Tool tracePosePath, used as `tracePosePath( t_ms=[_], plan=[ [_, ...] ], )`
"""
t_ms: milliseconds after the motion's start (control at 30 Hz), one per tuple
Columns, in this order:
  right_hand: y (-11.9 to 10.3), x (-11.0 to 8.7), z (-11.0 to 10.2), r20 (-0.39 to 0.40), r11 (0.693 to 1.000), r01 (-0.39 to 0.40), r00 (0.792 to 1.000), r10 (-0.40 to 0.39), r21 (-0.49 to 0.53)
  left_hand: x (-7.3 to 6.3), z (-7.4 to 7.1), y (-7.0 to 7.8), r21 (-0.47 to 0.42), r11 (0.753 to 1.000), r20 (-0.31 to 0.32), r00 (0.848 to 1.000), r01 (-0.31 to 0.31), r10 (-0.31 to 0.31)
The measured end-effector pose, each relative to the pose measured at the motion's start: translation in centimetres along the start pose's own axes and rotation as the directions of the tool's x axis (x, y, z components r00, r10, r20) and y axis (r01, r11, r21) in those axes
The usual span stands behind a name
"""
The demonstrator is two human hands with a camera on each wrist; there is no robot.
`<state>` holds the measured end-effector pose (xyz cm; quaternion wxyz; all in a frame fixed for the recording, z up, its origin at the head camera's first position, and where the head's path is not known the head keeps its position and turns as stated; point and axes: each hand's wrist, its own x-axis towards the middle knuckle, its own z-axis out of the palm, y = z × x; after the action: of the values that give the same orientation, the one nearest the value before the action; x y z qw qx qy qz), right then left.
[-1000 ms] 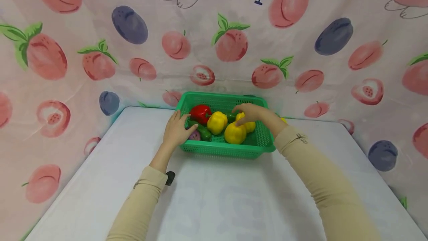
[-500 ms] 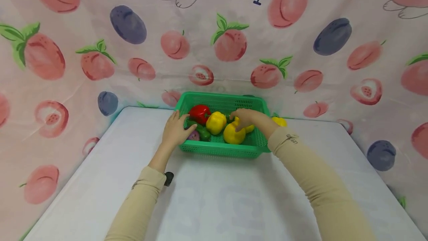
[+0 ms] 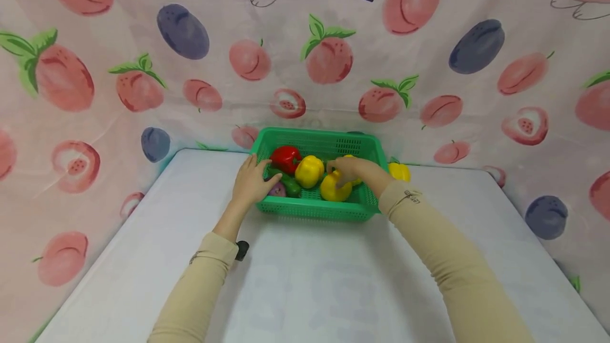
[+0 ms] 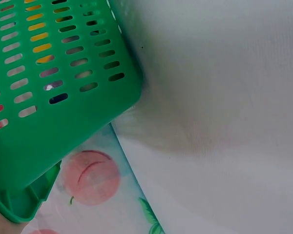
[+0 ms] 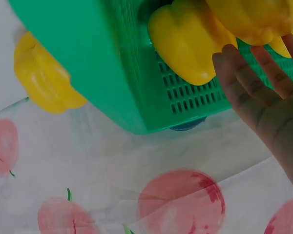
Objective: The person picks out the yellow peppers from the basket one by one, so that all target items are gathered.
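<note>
A green plastic basket (image 3: 314, 210) holds several vegetables at the back of the table. My left hand (image 3: 251, 181) grips its left rim, thumb on the inner side; only a sliver of that hand shows in the left wrist view. My right hand (image 3: 355, 168) reaches into the basket's right part, its thumb and fingers around the top of a yellow bell pepper (image 3: 335, 190). In the right wrist view, the fingertips (image 5: 229, 56) lie right at that pepper (image 5: 254, 19), beside another yellow pepper (image 5: 185, 44). Part of the second pepper is hidden by the hand in the head view.
A red bell pepper (image 3: 286, 159), another yellow pepper (image 3: 310, 171), a dark green vegetable (image 3: 290, 186) and a purple one (image 3: 278, 190) lie in the basket's left half. Outside, behind its right end, sits a yellow pepper (image 3: 400, 172). A fruit-print cloth (image 3: 305, 41) hangs behind the table.
My right hand has moved slightly left and lower, from above the yellow peppers to around the nearest one. The pepper outside the basket has come into fuller view. My left hand stays on the rim.
</note>
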<state>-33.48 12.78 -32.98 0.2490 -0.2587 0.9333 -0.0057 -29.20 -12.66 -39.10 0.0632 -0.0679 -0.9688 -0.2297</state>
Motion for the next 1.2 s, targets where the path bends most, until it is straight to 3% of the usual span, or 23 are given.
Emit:
tracePosePath(
  t_ms=[267,467,633,1200],
  plan=[
    [0.1,-0.4,1.2,0.082,0.997,-0.052,0.996,0.047,0.063,0.0,0.6,0.1,0.009,1.000,0.027,1.000,0.002,-0.003],
    [-0.1,-0.1,2.0,0.057,0.998,-0.040,0.998,0.037,0.045,-0.2,0.4,0.2,0.010,1.000,-0.010,1.000,-0.003,0.003],
    [-0.2,0.1,2.7,0.074,0.998,-0.057,0.996,0.056,0.010,-0.3,0.4,0.2,0.004,1.000,0.009,1.000,0.004,-0.004],
    [-0.4,-0.1,3.3,-0.040,1.000,0.010,0.999,-0.010,-0.002,0.1,0.0,0.1,0.015,1.000,-0.011,1.000,-0.002,0.002]
  ],
)
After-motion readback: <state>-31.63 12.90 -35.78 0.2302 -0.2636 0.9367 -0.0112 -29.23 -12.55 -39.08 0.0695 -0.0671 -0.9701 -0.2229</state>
